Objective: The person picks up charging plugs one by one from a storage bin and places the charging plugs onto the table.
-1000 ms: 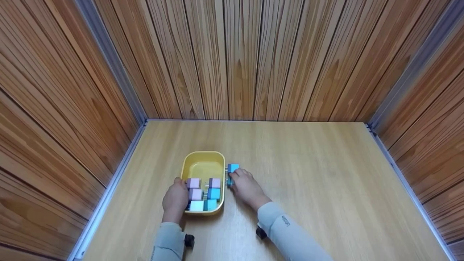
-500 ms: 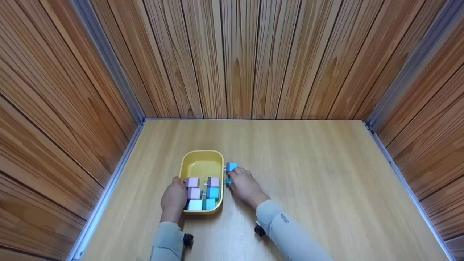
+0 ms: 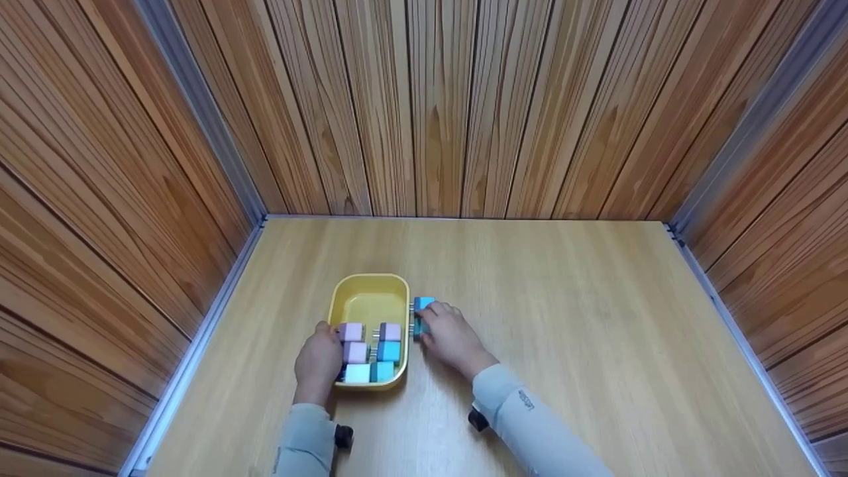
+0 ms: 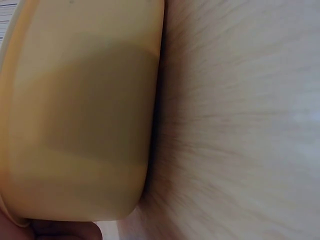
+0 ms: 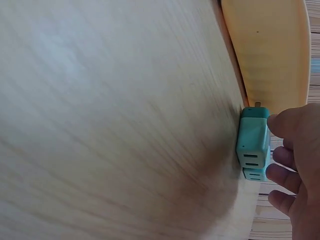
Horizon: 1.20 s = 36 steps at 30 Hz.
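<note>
In the head view a yellow tray (image 3: 370,299) holds several plug chargers in two columns: pink ones, such as a pink charger (image 3: 391,332), with a blue charger (image 3: 389,352) and a teal charger (image 3: 382,371) below. My left hand (image 3: 319,361) grips its left wall, fingers at the rim. Outside the right wall lie two more chargers, a blue one (image 3: 424,303) and a teal one (image 5: 252,135), prongs toward the tray. Over these two my right hand (image 3: 454,338) rests loosely, thumb tip at the teal charger's edge, other fingers relaxed, fingertips close to the farther charger.
The light wooden table (image 3: 570,298) stretches out to the right of the right hand. Wood-plank walls (image 3: 437,112) with grey metal edging enclose its back and sides. A black wrist camera (image 3: 477,420) sits under each sleeve.
The right hand's fingers have loosened and shifted slightly, so more of the teal charger shows between thumb and index finger. The left hand and the tray keep their places.
</note>
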Each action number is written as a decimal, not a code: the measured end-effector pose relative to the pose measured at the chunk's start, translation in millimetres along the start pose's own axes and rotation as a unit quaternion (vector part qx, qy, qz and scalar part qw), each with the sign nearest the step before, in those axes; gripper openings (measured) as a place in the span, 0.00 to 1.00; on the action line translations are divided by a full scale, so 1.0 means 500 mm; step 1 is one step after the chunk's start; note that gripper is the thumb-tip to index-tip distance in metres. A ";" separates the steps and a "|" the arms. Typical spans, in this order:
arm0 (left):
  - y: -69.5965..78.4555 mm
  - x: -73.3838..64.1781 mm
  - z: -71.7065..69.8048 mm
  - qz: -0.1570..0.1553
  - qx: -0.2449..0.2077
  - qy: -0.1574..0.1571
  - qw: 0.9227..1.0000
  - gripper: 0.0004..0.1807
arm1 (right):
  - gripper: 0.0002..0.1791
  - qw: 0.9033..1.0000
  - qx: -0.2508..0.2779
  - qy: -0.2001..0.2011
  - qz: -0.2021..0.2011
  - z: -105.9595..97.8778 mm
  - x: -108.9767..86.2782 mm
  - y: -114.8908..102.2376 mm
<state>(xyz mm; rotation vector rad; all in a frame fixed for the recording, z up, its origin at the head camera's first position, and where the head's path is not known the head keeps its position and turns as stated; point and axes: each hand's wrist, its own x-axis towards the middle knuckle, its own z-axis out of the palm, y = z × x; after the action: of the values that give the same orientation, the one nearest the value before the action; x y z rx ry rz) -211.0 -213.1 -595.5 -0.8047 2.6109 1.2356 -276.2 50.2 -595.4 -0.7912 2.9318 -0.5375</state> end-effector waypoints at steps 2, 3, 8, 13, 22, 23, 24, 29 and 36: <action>0.002 -0.001 0.000 -0.007 -0.011 -0.003 1.000 0.22 | 0.28 1.000 0.001 0.007 -0.006 -0.005 0.000 0.002; 0.003 -0.001 0.000 -0.007 -0.014 -0.003 1.000 0.22 | 0.27 1.000 0.000 0.010 -0.010 -0.007 0.000 0.002; 0.001 -0.001 0.001 0.006 0.005 0.012 1.000 0.20 | 0.27 0.999 -0.004 0.027 -0.030 -0.016 -0.001 0.004; -0.003 0.001 0.003 0.052 0.063 0.044 0.996 0.21 | 0.27 0.998 -0.025 0.034 -0.052 -0.025 0.000 0.002; -0.004 0.001 0.001 0.035 0.050 0.029 0.998 0.22 | 0.28 0.998 -0.008 0.032 -0.047 -0.039 -0.003 -0.015; -0.004 0.001 0.001 0.035 0.049 0.028 0.998 0.22 | 0.28 0.998 -0.005 0.034 -0.047 -0.041 -0.004 -0.017; -0.004 0.000 0.001 0.034 0.051 0.028 0.998 0.22 | 0.28 0.998 -0.002 0.035 -0.045 -0.043 -0.005 -0.019; -0.003 -0.001 0.000 0.030 0.049 0.027 0.998 0.24 | 0.27 0.997 -0.010 0.046 -0.059 -0.049 -0.004 -0.028; -0.002 -0.001 0.002 0.019 0.032 0.020 0.999 0.25 | 0.27 0.995 -0.017 0.059 -0.081 -0.053 -0.007 -0.042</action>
<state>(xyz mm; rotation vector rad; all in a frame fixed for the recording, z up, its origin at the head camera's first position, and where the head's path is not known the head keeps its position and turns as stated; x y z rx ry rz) -210.3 -212.7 -596.4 -0.7791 2.6946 1.1500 -266.8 43.2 -563.3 -1.0441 3.0075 -0.5645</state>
